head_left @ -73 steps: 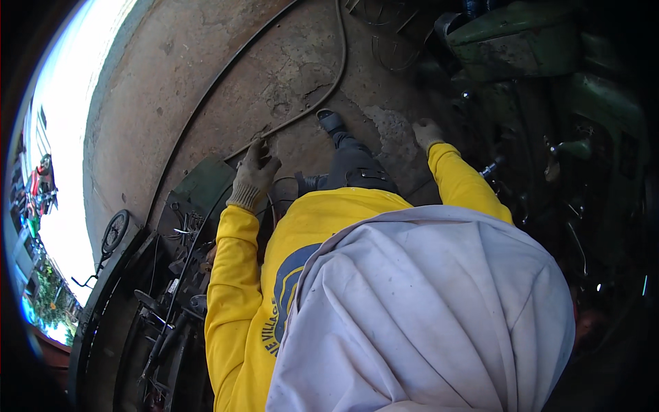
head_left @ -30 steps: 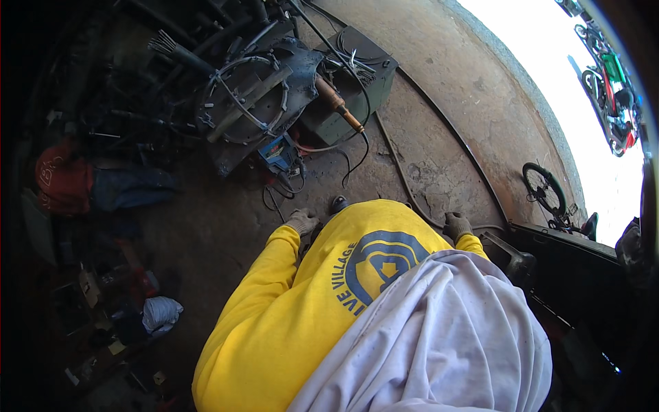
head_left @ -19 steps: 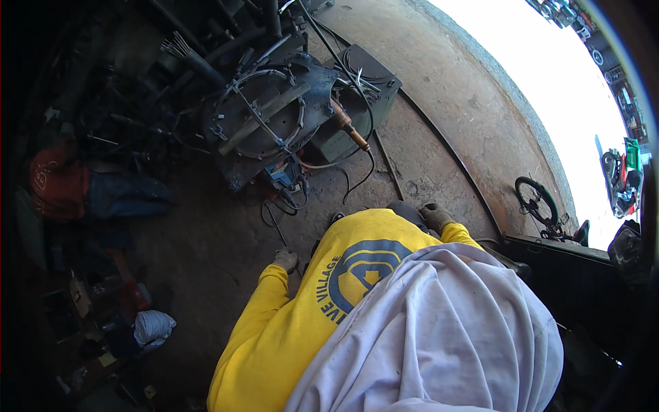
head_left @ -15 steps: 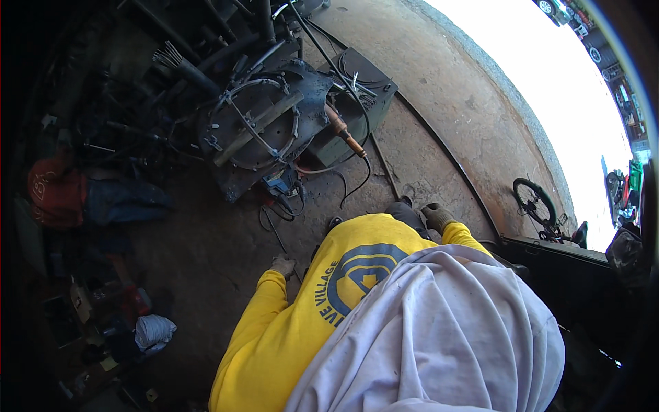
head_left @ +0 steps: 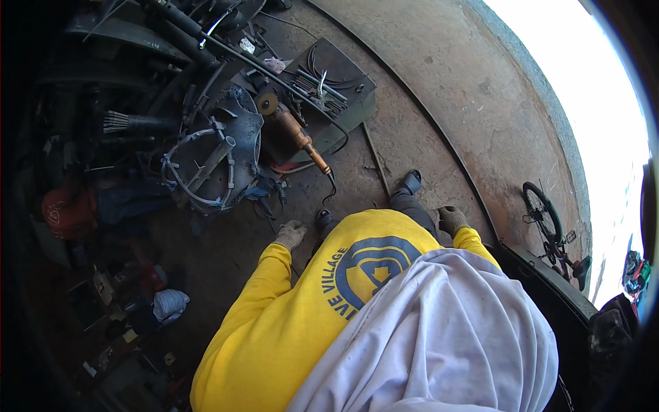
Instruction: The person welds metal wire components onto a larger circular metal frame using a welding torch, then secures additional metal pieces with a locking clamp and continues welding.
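Gloved, my left hand (head_left: 291,234) and right hand (head_left: 452,219) hang loose and hold nothing, on either side of my shoes (head_left: 410,182), near the torch (head_left: 301,139) on the floor (head_left: 412,103).

Gloved left hand (head_left: 291,234) and right hand (head_left: 452,220) hang empty above the concrete floor (head_left: 439,117).

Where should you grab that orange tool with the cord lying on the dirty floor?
Probably by the long orange handle of the angle grinder, coming from above. The handle lies flat on the metal tray, pointing toward the gloved left hand. Keep away from the round disc at the far end.
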Available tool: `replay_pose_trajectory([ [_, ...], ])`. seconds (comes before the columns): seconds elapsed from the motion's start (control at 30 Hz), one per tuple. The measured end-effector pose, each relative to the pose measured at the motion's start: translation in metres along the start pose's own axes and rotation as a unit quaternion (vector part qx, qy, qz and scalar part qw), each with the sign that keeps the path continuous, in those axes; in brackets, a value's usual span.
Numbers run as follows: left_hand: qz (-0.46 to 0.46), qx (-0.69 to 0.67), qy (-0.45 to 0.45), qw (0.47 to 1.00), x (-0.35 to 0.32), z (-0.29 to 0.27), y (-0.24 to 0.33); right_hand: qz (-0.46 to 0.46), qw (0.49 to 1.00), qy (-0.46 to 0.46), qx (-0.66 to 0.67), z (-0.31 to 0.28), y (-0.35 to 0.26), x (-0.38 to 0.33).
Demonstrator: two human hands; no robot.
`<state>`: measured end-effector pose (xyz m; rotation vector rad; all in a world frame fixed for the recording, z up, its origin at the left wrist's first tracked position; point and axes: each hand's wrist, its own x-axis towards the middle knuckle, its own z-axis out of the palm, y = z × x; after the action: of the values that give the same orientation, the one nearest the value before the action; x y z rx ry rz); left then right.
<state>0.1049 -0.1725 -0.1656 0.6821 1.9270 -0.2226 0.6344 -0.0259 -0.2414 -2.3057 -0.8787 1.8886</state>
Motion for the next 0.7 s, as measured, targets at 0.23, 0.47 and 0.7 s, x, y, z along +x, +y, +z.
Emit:
replay_pose_trajectory([
  [0.23,0.137,0.030,0.010,0.990,-0.013,0.004,0.204,-0.025,0.997,0.069,-0.026,-0.165,-0.055,0.025],
  [0.47,0.142,0.040,0.008,0.989,0.041,0.004,0.275,-0.002,0.994,0.055,-0.098,-0.216,-0.102,0.069],
  [0.7,0.072,0.177,-0.133,0.972,0.120,0.019,0.275,-0.071,0.980,0.009,-0.185,-0.194,-0.260,0.075],
])
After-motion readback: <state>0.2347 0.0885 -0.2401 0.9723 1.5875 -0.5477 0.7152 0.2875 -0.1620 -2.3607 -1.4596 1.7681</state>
